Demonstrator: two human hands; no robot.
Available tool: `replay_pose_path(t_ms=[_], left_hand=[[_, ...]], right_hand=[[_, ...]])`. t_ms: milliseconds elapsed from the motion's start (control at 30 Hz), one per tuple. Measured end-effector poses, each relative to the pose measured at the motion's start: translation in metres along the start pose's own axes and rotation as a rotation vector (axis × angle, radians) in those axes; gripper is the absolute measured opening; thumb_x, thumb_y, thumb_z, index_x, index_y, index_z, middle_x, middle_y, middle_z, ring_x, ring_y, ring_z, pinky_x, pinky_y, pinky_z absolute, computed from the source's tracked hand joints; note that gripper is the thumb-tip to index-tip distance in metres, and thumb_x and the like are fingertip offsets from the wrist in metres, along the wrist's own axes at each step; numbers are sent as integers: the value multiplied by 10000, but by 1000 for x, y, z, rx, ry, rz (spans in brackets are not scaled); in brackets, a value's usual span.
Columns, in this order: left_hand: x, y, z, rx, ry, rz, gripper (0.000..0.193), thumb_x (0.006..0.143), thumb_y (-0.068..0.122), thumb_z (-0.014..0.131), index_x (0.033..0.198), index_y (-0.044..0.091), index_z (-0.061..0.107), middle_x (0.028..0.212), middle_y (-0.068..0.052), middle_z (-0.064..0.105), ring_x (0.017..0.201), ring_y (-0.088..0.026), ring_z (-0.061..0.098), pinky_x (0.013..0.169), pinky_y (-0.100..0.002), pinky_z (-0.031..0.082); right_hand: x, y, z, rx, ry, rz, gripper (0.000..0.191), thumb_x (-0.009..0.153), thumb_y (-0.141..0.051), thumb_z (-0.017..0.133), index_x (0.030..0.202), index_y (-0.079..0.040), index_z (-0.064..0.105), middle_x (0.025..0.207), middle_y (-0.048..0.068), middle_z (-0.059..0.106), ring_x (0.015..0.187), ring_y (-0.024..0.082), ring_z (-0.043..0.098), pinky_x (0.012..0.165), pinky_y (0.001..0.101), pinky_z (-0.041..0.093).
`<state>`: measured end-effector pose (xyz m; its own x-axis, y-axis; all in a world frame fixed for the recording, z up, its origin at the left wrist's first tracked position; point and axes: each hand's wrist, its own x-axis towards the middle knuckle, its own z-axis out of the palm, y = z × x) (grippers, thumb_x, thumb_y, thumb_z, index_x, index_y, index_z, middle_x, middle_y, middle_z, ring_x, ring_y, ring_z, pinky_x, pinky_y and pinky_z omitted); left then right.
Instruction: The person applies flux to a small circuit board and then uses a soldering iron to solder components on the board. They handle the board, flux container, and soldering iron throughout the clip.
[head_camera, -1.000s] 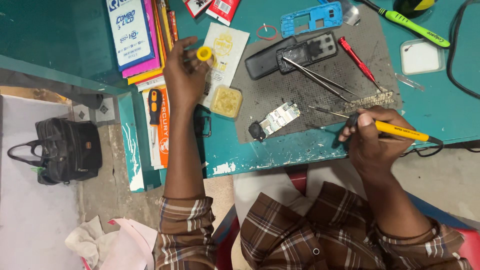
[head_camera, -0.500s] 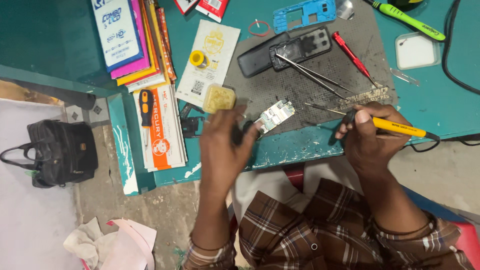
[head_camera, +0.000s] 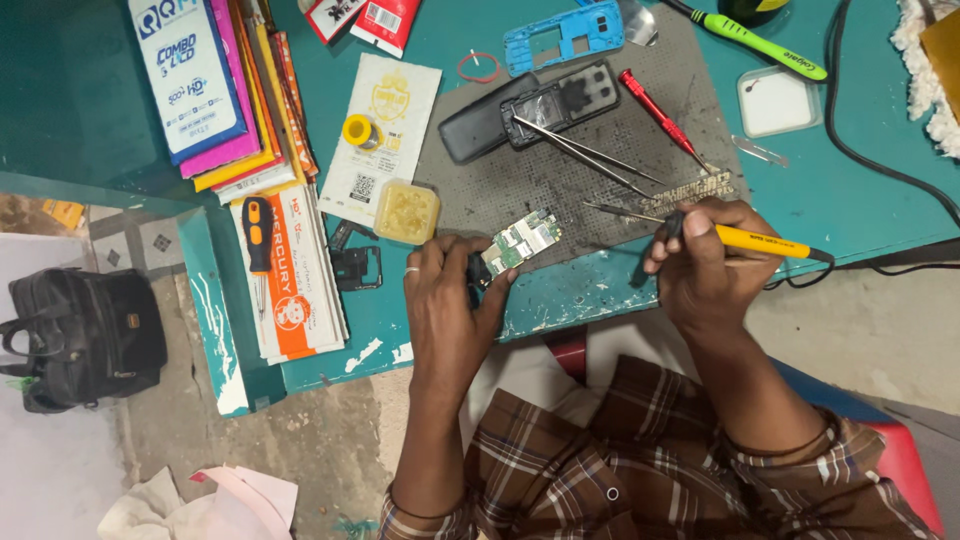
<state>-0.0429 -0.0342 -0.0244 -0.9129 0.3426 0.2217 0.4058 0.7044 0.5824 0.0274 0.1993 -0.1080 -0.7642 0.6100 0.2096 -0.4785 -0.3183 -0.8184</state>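
With the left hand (head_camera: 445, 300) pinching the small green circuit board (head_camera: 522, 240) at the near edge of the grey work mat (head_camera: 560, 190), and the right hand (head_camera: 700, 265) gripping the yellow-handled soldering iron (head_camera: 745, 238), pressing the board flat should steady the tip.

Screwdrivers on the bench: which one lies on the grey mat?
The red screwdriver, lying slanted on the mat. The green one lies on the bare teal top, the orange-and-black one on the packets at left.
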Motion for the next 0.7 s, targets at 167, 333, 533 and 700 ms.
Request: replay_pose_path(t_ms=[167, 333, 533, 700], left_hand=[[4, 1, -1, -8, -27, 2, 483, 792, 208, 863, 1203, 32, 681, 1088, -135, 641, 1058, -331, 573, 916, -453, 423], [7, 1, -2, -50, -65, -18, 442, 787, 179, 862, 1175, 58, 686, 1088, -130, 651, 1077, -341, 573, 920, -446, 425], [7, 0, 3, -164, -68, -14, 414, 825, 114, 826, 1180, 50, 623, 1038, -122, 692, 986, -337, 638, 893, -449, 449], [5, -4, 5, -337, 40, -13, 325, 872, 51, 797, 1167, 20, 664, 1021, -141, 716, 911, -284, 700, 791, -365, 531]], right_hand=[[2, -2, -3, 47, 17, 33, 158, 1101, -97, 662, 1029, 25, 593, 788, 111, 583, 648, 174, 591, 579, 327, 543], [4, -4, -6, 54, 33, 50, 144, 1103, -108, 653, 1050, 12, 595, 778, 106, 572, 655, 175, 585, 575, 322, 526], [5, -6, -7, 42, 53, 48, 151, 1101, -118, 654, 1060, 18, 606, 769, 98, 567, 653, 171, 574, 565, 311, 513], [6, -7, -12, 65, 55, 49, 157, 1104, -148, 659, 1089, 0, 610, 773, 92, 574, 650, 175, 574, 556, 306, 507]])
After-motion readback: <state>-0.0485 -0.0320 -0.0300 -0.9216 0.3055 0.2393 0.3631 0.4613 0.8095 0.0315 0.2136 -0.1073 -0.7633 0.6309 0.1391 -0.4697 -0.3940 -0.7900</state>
